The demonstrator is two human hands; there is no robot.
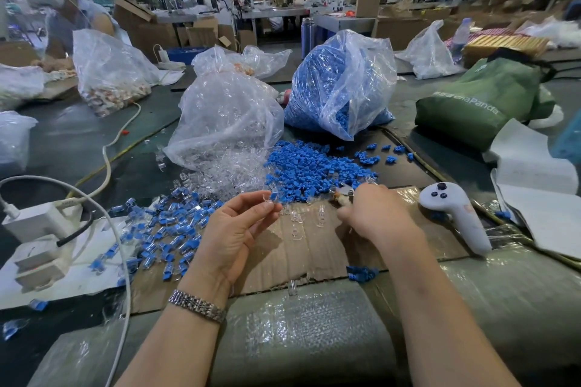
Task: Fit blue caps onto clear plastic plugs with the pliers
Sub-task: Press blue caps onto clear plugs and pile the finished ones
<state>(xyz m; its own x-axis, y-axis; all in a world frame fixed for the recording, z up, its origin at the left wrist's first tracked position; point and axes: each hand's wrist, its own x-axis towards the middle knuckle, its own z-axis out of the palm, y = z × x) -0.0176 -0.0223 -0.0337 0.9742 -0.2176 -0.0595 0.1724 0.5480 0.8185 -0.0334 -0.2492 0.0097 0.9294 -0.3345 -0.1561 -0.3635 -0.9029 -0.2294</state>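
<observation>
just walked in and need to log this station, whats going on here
A person at a workbench is fitting blue caps onto clear plastic plugs. The left hand pinches a clear plug at its fingertips. The right hand grips the pliers beside the loose blue caps. Finished capped plugs lie in a pile to the left, and a few bare plugs sit on the cardboard sheet between the hands. No cap is on the held plug yet.

Head-worn view, forward and down, close over worktable [314, 308]
</observation>
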